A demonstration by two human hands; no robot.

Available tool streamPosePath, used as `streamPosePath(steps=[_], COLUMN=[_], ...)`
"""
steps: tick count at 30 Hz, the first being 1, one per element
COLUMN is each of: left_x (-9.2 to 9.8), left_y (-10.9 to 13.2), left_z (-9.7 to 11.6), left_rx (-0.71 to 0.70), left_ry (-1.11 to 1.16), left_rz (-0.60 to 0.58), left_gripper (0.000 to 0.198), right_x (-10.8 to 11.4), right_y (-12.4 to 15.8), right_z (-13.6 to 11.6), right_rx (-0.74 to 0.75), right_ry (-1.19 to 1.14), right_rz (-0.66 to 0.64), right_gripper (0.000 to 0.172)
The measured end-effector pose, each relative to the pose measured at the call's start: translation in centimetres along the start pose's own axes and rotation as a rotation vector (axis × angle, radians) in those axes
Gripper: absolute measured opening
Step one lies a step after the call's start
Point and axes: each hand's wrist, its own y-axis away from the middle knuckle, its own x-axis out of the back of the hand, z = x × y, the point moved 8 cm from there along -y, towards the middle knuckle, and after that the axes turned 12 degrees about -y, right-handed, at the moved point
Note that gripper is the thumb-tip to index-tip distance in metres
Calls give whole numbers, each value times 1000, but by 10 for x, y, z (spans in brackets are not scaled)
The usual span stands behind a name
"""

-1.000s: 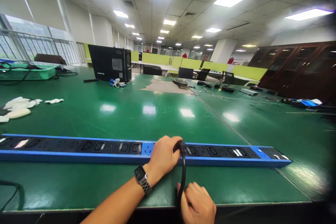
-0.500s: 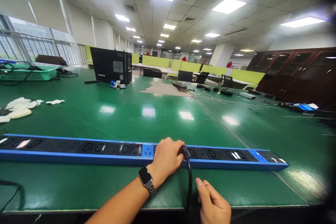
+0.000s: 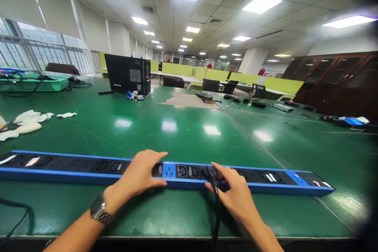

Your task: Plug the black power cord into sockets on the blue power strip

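A long blue and black power strip (image 3: 189, 184) lies across the green table. A black plug (image 3: 210, 173) sits on its sockets right of the blue socket, and its black cable (image 3: 217, 212) hangs toward the table's front edge. My right hand (image 3: 233, 191) is at the plug's right side, thumb and forefinger around it. My left hand (image 3: 141, 173), with a watch (image 3: 100, 209) on the wrist, rests over the strip left of the blue socket, thumb and fingers apart across its width, not closed on anything.
White gloves (image 3: 28, 122) lie at the left, with a green basket (image 3: 53, 84) of cables behind. A black computer case (image 3: 128, 74) stands beyond the strip. Loose cables and devices lie at the back right. The table's front edge (image 3: 165, 238) runs along the bottom.
My left hand has left the plug and moved left along the strip, its fingers now spread. My right hand has come up from the front edge to the plug. The view has shifted slightly.
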Motion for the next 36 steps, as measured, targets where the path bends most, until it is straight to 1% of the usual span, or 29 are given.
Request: streamPosePath(steps=[2,3,4,5,7,8,9,11,13,14,16,18,22,25,29,31,33,35,36], left_x=[8,10,11,10,7,6,4,3,4,5,6,5,1,0,0,3,7,11,11], left_y=[13,18,22,25,28,28,28,29,29,30,31,31,31,30,31,31,31,28,26], left_z=[-26,-35,-42,-46,-50,-49,-49,-47,-47,-47,-46,-46,-47,-48,-49,-45,-36,-22,-14], left_rx=[44,68,91,111,136,143,147,153,154,153,145,146,171,174,166,139,92,41,18], left_ry=[-44,-55,-58,-54,-38,-32,-29,-28,-28,-30,-36,-37,-23,-6,19,34,64,104,122], left_rz=[-4,-9,-15,-22,-32,-36,-40,-44,-33,-25,-18,-31,-64,-52,-34,-21,5,30,38], left_gripper=[71,70,67,66,65,65,66,68,67,67,66,68,73,75,75,72,65,60,58], right_x=[-11,-11,-8,-1,9,9,3,-21,-46,-59,-78,-88,-88,-88,-91,-93,-93,-86,-78], right_y=[-7,-10,-12,-13,-14,-16,-20,-28,-34,-37,-41,-44,-49,-48,-38,-30,-20,-7,1], right_z=[-1,-1,0,1,-3,-11,-22,-54,-80,-87,-92,-90,-88,-95,-108,-110,-108,-103,-100], right_rx=[4,-16,-51,-95,-174,-190,-185,-95,0,16,3,-30,-36,-8,103,158,204,239,253], right_ry=[-69,-129,-201,-277,-412,-455,-477,-449,-392,-359,-286,-196,-18,48,90,82,79,94,108], right_rz=[-49,-29,28,114,267,289,256,78,-27,-62,-98,-115,-152,-175,-111,-73,-50,15,74], right_gripper=[41,38,37,38,41,42,41,35,30,28,25,24,21,18,18,24,38,53,55])
